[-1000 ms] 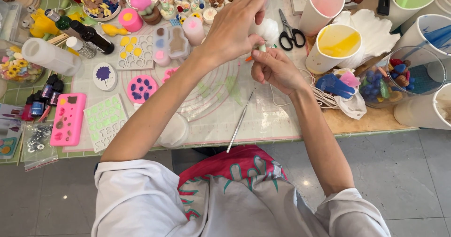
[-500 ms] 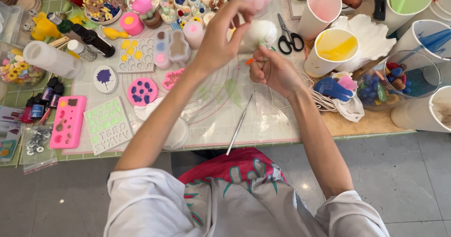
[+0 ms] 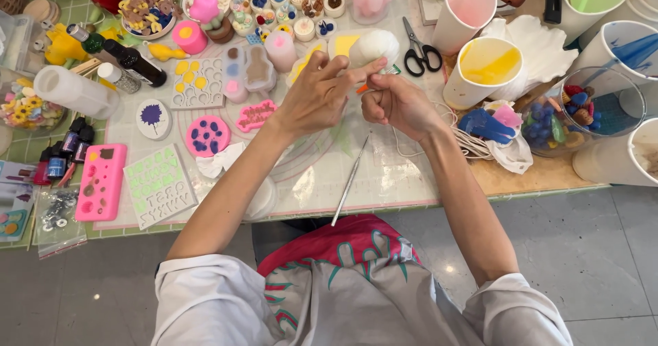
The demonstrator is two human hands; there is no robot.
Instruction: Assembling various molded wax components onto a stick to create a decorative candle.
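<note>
Orange stick (image 3: 364,88) pinched by right hand (image 3: 397,104); left hand (image 3: 319,99) fingers apart near 1 scissors (image 3: 419,53).

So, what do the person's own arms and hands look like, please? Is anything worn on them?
Both arms are bare from the elbow down to the hands. White sleeves are pushed up to about the elbows on both sides. The left hand and the right hand wear no gloves. No watch or bracelet shows on either wrist; rings I cannot tell.

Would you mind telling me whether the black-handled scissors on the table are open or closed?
Closed. The scissors lie flat on the table beyond the hands, their blades together in one narrow point and the two handle loops side by side.
</note>
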